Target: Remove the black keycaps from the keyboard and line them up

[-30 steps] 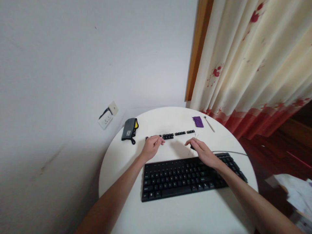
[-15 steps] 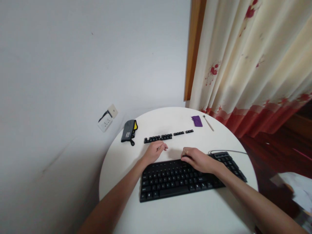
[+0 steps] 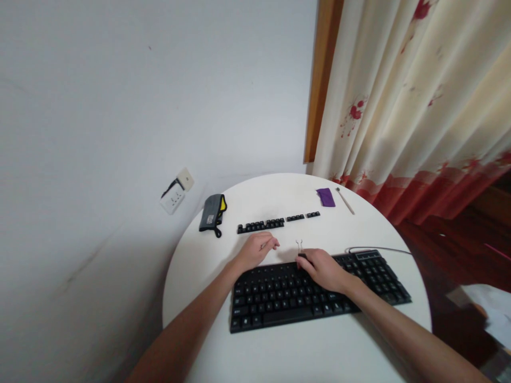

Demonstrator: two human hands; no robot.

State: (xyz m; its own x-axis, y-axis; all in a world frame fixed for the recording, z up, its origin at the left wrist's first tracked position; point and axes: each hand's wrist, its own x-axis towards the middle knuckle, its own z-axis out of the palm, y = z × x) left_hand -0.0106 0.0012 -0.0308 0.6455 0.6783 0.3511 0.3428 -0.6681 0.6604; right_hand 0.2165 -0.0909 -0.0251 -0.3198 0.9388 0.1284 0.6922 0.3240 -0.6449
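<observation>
While black keycaps (image 3: 261, 227) are being left unmoved on the far tabletop (image 3: 275, 199), a wire-pronged black tool (image 3: 303, 256) is being gripped by the closed right hand (image 3: 324, 270) at the keyboard's (image 3: 275, 300) far edge, its prongs, unclear moments earlier, being exposed; work is apparently being centred there. Left hand (image 3: 254, 252): being held loosely curled, contents indeterminable.

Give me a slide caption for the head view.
A right hand holds a black wire-pronged tool over a black keyboard, the left hand near loose keycaps on a white table.
</observation>
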